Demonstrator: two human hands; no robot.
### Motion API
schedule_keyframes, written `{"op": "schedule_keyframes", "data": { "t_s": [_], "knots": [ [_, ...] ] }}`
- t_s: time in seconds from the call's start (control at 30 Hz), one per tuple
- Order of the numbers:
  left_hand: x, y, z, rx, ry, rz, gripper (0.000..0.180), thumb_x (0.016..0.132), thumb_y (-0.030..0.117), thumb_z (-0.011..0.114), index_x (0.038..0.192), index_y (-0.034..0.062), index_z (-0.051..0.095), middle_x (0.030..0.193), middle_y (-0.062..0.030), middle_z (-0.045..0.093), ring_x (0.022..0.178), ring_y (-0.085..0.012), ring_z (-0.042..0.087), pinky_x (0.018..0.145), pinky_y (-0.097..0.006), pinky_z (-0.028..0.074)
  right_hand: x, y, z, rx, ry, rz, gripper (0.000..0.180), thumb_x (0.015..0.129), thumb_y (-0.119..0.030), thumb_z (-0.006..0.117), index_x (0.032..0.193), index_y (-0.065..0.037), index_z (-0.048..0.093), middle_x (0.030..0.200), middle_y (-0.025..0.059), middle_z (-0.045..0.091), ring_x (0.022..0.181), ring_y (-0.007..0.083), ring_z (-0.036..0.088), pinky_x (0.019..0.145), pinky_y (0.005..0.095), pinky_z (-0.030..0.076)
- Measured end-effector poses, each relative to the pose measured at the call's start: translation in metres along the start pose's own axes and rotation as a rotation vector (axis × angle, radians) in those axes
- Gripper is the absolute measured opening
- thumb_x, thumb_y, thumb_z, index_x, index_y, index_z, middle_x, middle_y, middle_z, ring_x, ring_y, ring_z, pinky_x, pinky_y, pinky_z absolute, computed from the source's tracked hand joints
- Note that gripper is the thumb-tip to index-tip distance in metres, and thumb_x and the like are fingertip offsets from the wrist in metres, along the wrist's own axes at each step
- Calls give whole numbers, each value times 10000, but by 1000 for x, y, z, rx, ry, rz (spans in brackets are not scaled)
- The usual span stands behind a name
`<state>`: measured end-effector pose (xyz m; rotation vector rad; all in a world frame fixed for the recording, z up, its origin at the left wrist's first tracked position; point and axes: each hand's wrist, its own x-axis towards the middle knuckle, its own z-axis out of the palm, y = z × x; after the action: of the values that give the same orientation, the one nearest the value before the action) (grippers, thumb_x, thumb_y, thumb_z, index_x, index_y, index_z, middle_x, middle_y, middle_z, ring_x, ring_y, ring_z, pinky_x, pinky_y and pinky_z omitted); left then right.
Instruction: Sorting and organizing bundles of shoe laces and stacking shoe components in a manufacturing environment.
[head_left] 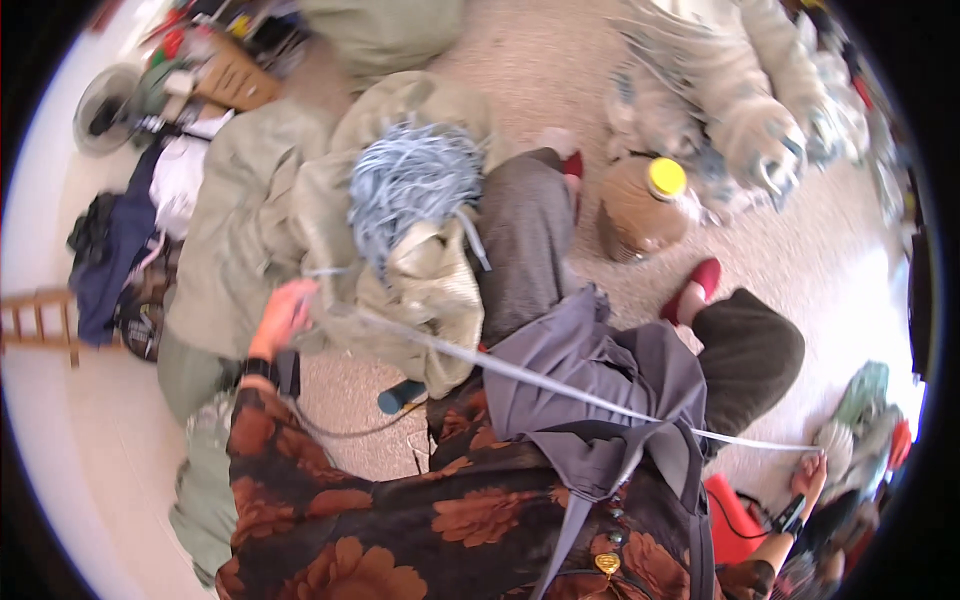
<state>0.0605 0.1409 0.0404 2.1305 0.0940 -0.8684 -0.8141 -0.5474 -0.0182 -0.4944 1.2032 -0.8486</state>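
A long pale strip (520, 375) of woven plastic runs taut across my lap. My left hand (283, 315) pinches its far end beside a tangled heap of light blue strips (412, 185) that lies on an olive-green sack (280, 215). My right hand (810, 478) is out at the lower right with its fingers closed on the strip's other end. A grey cloth (600, 365) covers my knees.
A brown jug with a yellow cap (645, 205) stands on the beige carpet ahead. A frayed woven sack (745, 100) lies at top right. Clothes and clutter (135, 240) pile at left, near a wooden rack (40, 320). A red box (730, 515) sits by my right side.
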Motion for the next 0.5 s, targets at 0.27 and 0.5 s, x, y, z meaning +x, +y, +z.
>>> {"op": "schedule_keyframes", "data": {
  "t_s": [0.27, 0.5],
  "knots": [
    [-10, 82, 9, -173, -297, 23, 276, 942, 253, 506, 991, 12, 632, 714, -20, 565, 497, -107, 470, 492, -275, 465, 52, 38, 65, -465, 231, -98, 228, 978, -314, 534, 1013, -95, 588, 656, -23, 482, 456, 97, 406, 461, 262, 401],
    [-12, 113, 36, -255, -499, 40, 315, 955, 306, 484, 957, 23, 624, 731, -45, 585, 519, -131, 535, 476, -296, 487, 49, 62, 125, -1168, 13, -370, 299, 958, -304, 523, 958, -23, 623, 623, 26, 514, 375, 87, 419, 327, 223, 303]
  ]
}}
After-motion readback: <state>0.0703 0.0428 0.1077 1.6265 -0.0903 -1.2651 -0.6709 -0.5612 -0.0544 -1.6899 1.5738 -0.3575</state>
